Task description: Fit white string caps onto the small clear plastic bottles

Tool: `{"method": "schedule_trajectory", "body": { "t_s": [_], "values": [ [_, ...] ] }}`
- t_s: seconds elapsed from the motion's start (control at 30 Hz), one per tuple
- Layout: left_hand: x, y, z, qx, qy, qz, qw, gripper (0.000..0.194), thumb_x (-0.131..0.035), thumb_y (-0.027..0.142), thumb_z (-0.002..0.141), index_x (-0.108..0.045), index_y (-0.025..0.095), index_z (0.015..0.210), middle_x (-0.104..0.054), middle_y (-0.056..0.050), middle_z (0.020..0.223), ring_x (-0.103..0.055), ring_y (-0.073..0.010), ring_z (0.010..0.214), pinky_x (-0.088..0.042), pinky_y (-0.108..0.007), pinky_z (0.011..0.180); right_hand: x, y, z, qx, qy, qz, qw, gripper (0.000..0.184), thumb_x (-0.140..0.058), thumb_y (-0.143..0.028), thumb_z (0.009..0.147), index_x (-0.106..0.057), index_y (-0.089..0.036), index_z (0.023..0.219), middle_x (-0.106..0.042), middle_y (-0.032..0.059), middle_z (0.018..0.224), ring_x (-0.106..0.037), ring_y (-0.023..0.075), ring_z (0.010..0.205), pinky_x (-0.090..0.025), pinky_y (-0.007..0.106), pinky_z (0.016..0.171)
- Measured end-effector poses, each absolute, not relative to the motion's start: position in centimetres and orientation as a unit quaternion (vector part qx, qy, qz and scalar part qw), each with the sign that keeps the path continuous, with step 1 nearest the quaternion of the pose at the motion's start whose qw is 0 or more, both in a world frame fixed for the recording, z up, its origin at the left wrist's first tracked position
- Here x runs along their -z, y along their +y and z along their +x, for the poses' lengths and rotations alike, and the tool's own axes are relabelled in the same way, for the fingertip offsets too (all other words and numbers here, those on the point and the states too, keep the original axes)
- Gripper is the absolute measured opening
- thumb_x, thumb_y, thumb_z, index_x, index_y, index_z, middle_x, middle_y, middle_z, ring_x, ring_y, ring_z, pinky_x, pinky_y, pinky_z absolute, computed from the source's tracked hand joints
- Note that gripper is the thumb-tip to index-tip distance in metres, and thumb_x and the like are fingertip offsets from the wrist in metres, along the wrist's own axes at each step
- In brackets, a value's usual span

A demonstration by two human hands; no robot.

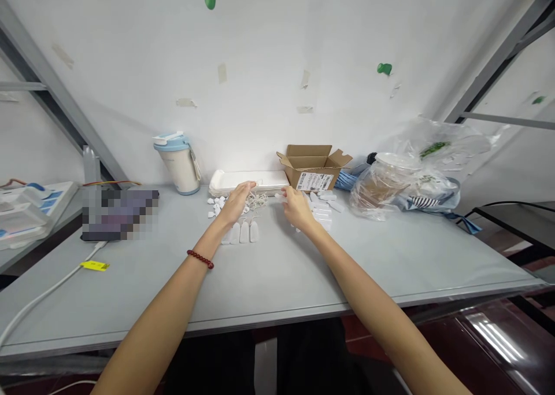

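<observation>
My left hand [235, 204], with a red bead bracelet [200, 259] on its wrist, is over the work area with its fingertips pressed together. A bit of white string [260, 182] shows at those fingertips. Below it lies a tangled heap of white strings [258, 201], with small white plastic pieces [217, 205] to the left. My right hand [298, 209] has its fingers curled into a pinch; what they hold is too small to tell. Clear plastic tabs [244, 232] lie in a row nearer me. More clear pieces [323, 210] lie beside my right hand.
Behind the hands lies a stack of white flat sheets [251, 180]. An open cardboard box [315, 172] stands right of it. A tumbler [178, 163] and a phone [119, 214] with a cable are left; a bagged drink cup [384, 181] is right.
</observation>
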State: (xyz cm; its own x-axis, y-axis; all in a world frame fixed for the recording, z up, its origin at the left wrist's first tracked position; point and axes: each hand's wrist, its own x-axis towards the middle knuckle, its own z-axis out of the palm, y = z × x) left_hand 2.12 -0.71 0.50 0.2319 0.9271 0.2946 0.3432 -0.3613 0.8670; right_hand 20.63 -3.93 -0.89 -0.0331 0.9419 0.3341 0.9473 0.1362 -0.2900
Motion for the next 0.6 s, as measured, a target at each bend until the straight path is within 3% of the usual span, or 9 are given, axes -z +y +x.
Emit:
{"method": "schedule_trajectory", "body": {
  "t_s": [0.1, 0.23, 0.3, 0.6],
  "values": [
    [-0.4, -0.5, 2.0, -0.426, 0.448, 0.715, 0.328, 0.053, -0.024, 0.046, 0.093, -0.058, 0.016, 0.122, -0.049, -0.008, 0.139, -0.046, -0.0236, 0.124, -0.037, -0.040, 0.103, 0.8, -4.0, 20.5, -0.025, -0.716, -0.649, 0.258, 0.041, -0.043, -0.003, 0.080, -0.044, -0.013, 0.119, -0.059, 0.0138, 0.119, -0.050, 0.0254, 0.107, -0.037, 0.034, 0.084],
    [0.7, -0.2, 2.0, -0.367, 0.477, 0.777, 0.184, 0.048, -0.027, 0.045, 0.093, -0.064, 0.019, 0.111, -0.056, -0.007, 0.131, -0.042, -0.0270, 0.125, -0.025, -0.048, 0.109, 0.7, -4.1, 20.2, -0.046, -0.718, -0.636, 0.277, 0.040, -0.045, -0.003, 0.080, -0.045, -0.015, 0.119, -0.060, 0.0129, 0.116, -0.052, 0.0247, 0.107, -0.038, 0.035, 0.085],
    [1.1, -0.1, 2.0, -0.350, 0.497, 0.782, 0.140, 0.047, -0.028, 0.044, 0.093, -0.066, 0.020, 0.106, -0.058, -0.006, 0.128, -0.042, -0.0290, 0.121, -0.027, -0.050, 0.106, 0.9, -4.2, 20.1, -0.048, -0.724, -0.630, 0.277, 0.040, -0.046, -0.003, 0.079, -0.046, -0.014, 0.118, -0.061, 0.0129, 0.115, -0.053, 0.0245, 0.106, -0.039, 0.035, 0.086],
    [1.2, 0.3, 1.6, -0.400, 0.478, 0.763, 0.170, 0.048, -0.025, 0.046, 0.094, -0.064, 0.019, 0.104, -0.064, -0.007, 0.117, -0.047, -0.0237, 0.117, -0.035, -0.041, 0.102, 1.7, -3.9, 19.5, -0.090, -0.739, -0.578, 0.335, 0.039, -0.051, -0.006, 0.080, -0.047, -0.010, 0.118, -0.061, 0.0144, 0.111, -0.055, 0.0202, 0.103, -0.041, 0.032, 0.090]
  ]
}}
